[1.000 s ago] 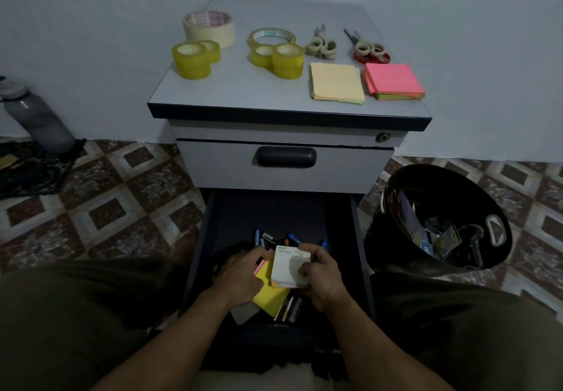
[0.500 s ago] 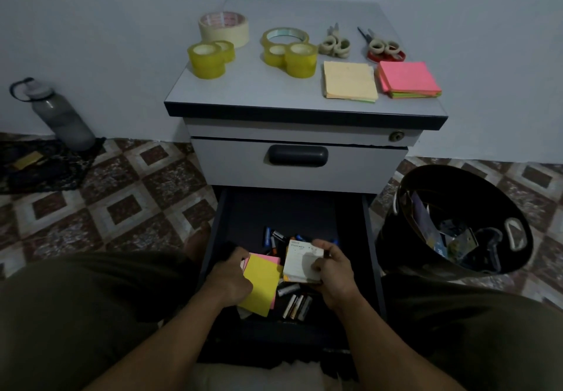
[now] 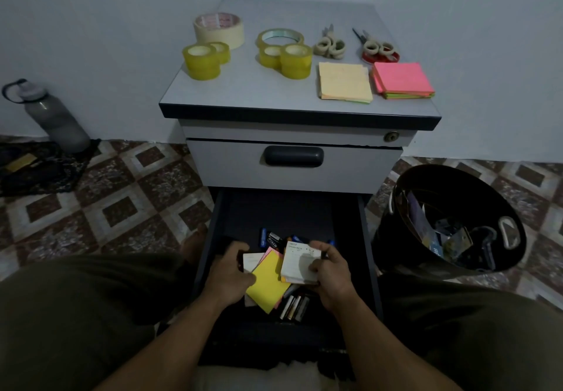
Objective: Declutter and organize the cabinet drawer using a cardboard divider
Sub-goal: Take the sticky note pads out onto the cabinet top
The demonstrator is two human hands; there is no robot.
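Low in the open drawer [image 3: 210, 238], the two hands sit close together, each closed round paper. The left hand [image 3: 228, 275] grips a yellow pad [image 3: 266, 284] with pink and white sheets under it, tilted so one corner points near. The right hand [image 3: 330, 272] pinches a white pad [image 3: 297, 264], just touching the yellow one's right edge. Loose batteries [image 3: 294, 307] lie beneath and beyond them. A black bin [image 3: 405, 247] stands to the right. Farther and higher, on the cabinet top [image 3: 249, 92], two sorted note stacks [image 3: 344, 83] lie at the right, straight beyond the right hand, which looks better placed to reach them. Tape rolls [image 3: 202, 61] sit on the left. No cardboard divider is in view.
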